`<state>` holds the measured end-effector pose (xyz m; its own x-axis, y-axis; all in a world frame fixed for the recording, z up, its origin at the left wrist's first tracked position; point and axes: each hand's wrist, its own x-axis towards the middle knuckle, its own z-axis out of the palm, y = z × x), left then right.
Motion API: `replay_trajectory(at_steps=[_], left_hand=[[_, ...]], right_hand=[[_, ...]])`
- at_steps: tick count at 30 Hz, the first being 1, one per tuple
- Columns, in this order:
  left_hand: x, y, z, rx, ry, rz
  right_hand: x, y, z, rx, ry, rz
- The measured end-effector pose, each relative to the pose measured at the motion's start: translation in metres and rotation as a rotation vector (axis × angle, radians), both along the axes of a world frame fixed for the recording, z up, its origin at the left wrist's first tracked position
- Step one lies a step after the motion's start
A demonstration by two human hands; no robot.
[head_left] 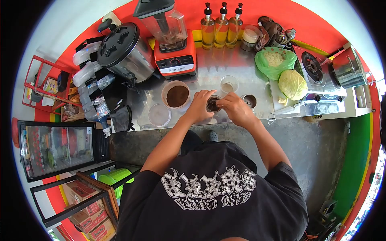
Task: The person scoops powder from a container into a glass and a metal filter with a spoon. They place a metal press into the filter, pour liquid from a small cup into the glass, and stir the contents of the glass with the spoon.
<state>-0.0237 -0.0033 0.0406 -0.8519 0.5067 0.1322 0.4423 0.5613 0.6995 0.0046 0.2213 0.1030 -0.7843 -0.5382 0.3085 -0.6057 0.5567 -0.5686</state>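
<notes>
On the steel counter, my left hand [201, 106] curls around the side of a small round container [213, 103] with dark contents. My right hand [236, 107] is at its other side, fingers pinched together over the rim; whatever they hold is too small to make out. Left of my hands stands a tub of brown powder [177, 94], with a clear round lid [159, 115] beside it. A clear cup [229, 84] sits just behind my hands. Close to my right hand is a small metal tin [249, 101].
Behind stand a red blender [175, 60], a large steel pot [128, 52] and oil bottles [222, 30]. To the right are a cabbage [292, 84], a green bag [274, 62], a knife [287, 109] and a stove [315, 70]. The counter's front edge [193, 123] is near my body.
</notes>
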Motion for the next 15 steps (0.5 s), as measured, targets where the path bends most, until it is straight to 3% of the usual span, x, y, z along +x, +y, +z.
replay_trajectory(at_steps=[5, 7, 15], left_hand=[[0.001, 0.001, 0.002, -0.053, -0.042, 0.058], [-0.002, 0.0, 0.002, -0.001, -0.13, 0.026], [0.0, -0.002, 0.002, -0.009, -0.044, 0.002]], right_hand=[[0.0, -0.007, -0.001, -0.018, 0.054, -0.081], [0.002, -0.009, 0.004, -0.003, 0.055, 0.004], [-0.002, 0.004, -0.002, -0.02, -0.027, -0.025]])
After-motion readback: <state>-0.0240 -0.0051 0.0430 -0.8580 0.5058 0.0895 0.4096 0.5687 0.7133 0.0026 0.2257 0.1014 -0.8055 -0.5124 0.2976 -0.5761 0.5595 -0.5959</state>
